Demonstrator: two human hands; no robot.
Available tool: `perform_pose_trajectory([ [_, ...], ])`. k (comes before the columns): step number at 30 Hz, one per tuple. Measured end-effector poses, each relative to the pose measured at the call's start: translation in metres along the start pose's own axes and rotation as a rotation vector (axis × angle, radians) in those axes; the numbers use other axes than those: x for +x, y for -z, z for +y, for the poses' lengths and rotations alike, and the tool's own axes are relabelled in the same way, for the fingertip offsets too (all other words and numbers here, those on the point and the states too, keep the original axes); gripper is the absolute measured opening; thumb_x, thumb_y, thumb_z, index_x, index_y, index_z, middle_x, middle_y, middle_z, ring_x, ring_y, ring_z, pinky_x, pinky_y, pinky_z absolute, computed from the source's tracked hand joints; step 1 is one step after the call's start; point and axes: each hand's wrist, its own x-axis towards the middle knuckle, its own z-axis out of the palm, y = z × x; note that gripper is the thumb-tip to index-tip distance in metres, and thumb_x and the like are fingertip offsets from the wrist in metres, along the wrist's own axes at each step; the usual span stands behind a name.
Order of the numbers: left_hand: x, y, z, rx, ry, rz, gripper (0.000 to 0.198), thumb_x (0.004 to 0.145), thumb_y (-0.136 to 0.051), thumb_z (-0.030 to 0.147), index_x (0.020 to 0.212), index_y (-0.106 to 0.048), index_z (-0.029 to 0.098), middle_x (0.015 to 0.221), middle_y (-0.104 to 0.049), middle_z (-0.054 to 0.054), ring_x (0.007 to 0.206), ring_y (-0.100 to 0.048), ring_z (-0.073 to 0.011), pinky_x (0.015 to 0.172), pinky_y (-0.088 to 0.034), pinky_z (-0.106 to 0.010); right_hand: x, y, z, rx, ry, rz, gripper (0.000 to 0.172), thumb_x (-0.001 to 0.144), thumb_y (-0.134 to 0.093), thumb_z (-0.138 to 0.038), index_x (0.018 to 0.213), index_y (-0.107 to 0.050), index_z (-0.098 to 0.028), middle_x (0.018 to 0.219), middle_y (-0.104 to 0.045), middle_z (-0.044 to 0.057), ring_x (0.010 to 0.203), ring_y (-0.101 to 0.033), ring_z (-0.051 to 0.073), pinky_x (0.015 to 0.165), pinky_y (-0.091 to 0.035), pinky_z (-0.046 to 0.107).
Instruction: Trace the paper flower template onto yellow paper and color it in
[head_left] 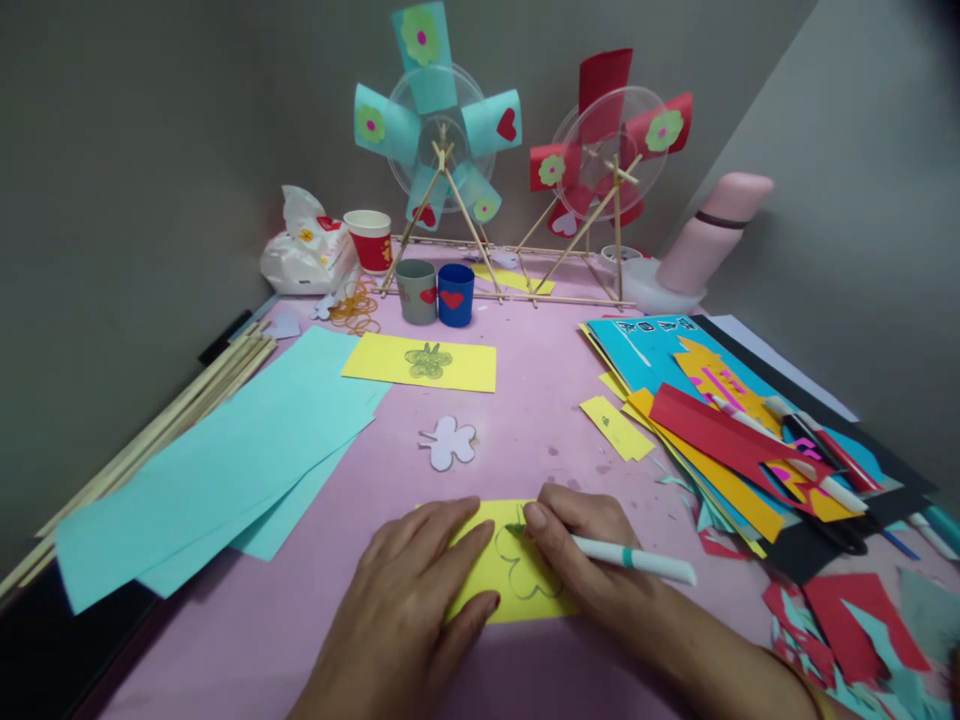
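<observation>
- Left hand (416, 590): lies flat, fingers spread, pressing the yellow card (517, 575) onto the near tabletop (525, 440).
- Right hand (581, 555): fingers clamped on a pen (637, 560), tip on the card's flower outline.
- White flower cutout (448, 441): just beyond the card.

Two bare hands, both the person's own. Left hand (405, 600): broad back, fingers (457, 540) with short, plain nails. Right hand (585, 560): same short nails, creased knuckles. Both forearms uncovered up to the frame edge. Right wrist: thin yellowish band (806, 690), partly cut off by the lower edge; material cannot be told.
</observation>
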Motion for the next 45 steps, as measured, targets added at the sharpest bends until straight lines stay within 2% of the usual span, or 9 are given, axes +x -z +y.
perform_pose_trajectory([
  [7, -0.0013, -0.0017, -0.0007, 0.000, -0.010, 0.029, 0.037, 0.089, -0.053, 0.033, 0.126, -0.051, 0.026, 0.127, -0.058, -0.006, 0.113, -0.053, -0.0253, 0.088, -0.048, -0.041, 0.0015, -0.0004, -0.0013, 0.004, -0.006, -0.018, 0.038, 0.094, -0.039, -0.035, 0.059, -0.028, -0.022, 0.052, -0.030, -0.007, 0.046, -0.033, 0.009, 0.045, -0.024, 0.023],
  [45, -0.0011, -0.0024, 0.0001, -0.030, 0.016, 0.006, 0.037, 0.090, -0.052, 0.032, 0.126, -0.050, 0.027, 0.128, -0.055, -0.005, 0.115, -0.049, -0.0251, 0.089, -0.045, -0.041, 0.0028, 0.0014, -0.0052, 0.025, 0.057, -0.087, 0.037, 0.093, -0.040, -0.032, 0.058, -0.030, -0.022, 0.051, -0.030, -0.007, 0.045, -0.032, 0.009, 0.044, -0.023, 0.022],
])
